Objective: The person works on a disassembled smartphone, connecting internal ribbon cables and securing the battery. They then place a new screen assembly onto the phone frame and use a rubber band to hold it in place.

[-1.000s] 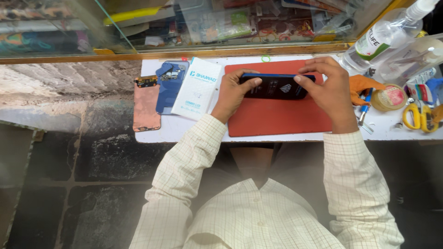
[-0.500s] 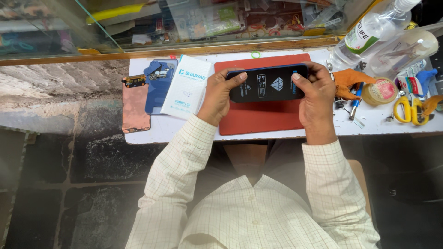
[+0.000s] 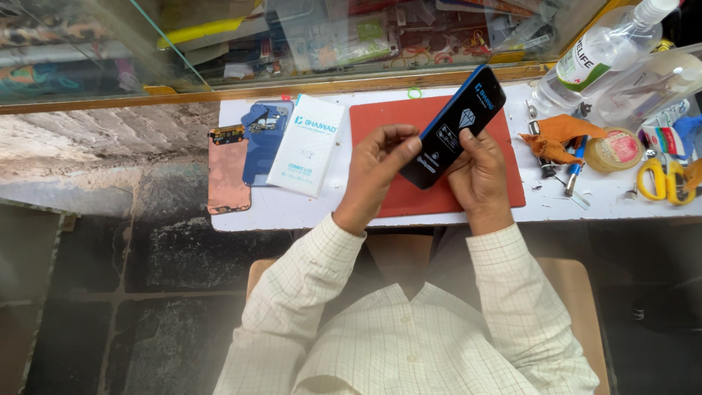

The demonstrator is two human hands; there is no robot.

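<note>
- Above the red mat (image 3: 380,121), both hands hold a dark phone (image 3: 453,126), tilted toward one o'clock.
- Left hand (image 3: 376,164) pinches its lower edge; right hand (image 3: 479,172) cups underneath.
- Probably light, stiff, slick, breakable: best gripped along the side edges.

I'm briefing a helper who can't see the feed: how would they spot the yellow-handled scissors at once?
Start at the red mat in the middle of the white worktop, then go to the worktop's far right end. The scissors lie flat there, just right of the round roll of tape. Their bright yellow loop handles set them apart from the orange cloth and the clear bottles nearby.
</note>
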